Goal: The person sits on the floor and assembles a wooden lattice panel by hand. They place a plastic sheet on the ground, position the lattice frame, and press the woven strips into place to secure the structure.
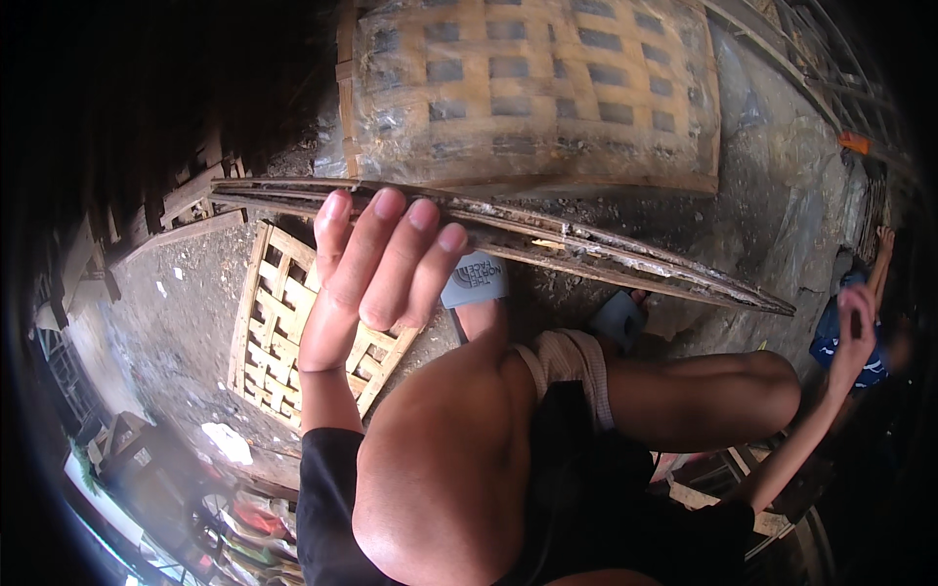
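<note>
Closest to the camera are the person's bare left knee (pixel 430 469) and right knee (pixel 762 391), with beige textured shorts (pixel 572 366) bunched between them and a black sleeve (pixel 327 488) around the left upper arm.

Just beyond the left knee, the left hand (pixel 386 259) reaches forward, its four fingers nearly straight and slightly spread, nails in sight. The fingertips lie over a long, thin stack of brown wooden slats (pixel 586 252), seen edge-on; whether they grip it or merely rest there, I cannot tell, as the thumb is not clear. The stack runs crosswise in front of the knees, from well left of this hand to far right of it, its layers parting around the middle and drawing together at the right tip.

The right hand (pixel 856 327) is raised out to the side, apart from that tip, its fingers bent; whether it holds anything cannot be made out.

Below and behind the stack are two grey slide sandals (pixel 477 278) on the person's feet. A pale woven lattice panel (pixel 278 347) lies on the floor (pixel 186 332) left of them, partly hidden by the left forearm, with a white scrap (pixel 227 442) nearby.

Farther ahead, a larger lattice panel under clear plastic (pixel 547 98) lies on the ground. Around the right hand shows another person's blue patterned garment (pixel 826 347), with an orange object (pixel 854 144) beyond.
</note>
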{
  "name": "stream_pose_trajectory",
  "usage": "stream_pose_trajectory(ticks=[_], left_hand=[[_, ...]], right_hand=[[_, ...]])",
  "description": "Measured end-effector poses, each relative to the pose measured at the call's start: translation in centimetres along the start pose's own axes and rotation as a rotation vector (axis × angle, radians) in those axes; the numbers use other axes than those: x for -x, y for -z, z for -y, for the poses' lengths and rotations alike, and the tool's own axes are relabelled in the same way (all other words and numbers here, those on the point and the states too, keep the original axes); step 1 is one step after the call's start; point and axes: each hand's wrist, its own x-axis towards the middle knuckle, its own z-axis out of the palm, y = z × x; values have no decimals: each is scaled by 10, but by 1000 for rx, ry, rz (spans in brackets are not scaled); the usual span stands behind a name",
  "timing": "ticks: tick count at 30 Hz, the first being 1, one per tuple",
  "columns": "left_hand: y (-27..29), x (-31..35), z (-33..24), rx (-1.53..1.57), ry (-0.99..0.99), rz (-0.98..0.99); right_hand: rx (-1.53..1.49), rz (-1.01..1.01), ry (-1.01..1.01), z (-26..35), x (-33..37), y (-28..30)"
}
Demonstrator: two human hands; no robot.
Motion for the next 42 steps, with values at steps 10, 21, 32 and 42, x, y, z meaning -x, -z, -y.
stream_pose_trajectory(ticks=[10, 21, 32, 42], left_hand=[[-27, 11, 8, 21, 18, -111], [-56, 2, 17, -63, -21, -288], [-34, 1, 14, -79, 2, -95], [-16, 4, 9, 24, 37, 28]], right_hand=[[72, 52, -957, -178, 252, -51], [-80, 284, 585, 216, -86, -69], [-248, 581, 990, 351, -96, -148], [-244, 1038, 637, 411, -120, -111]])
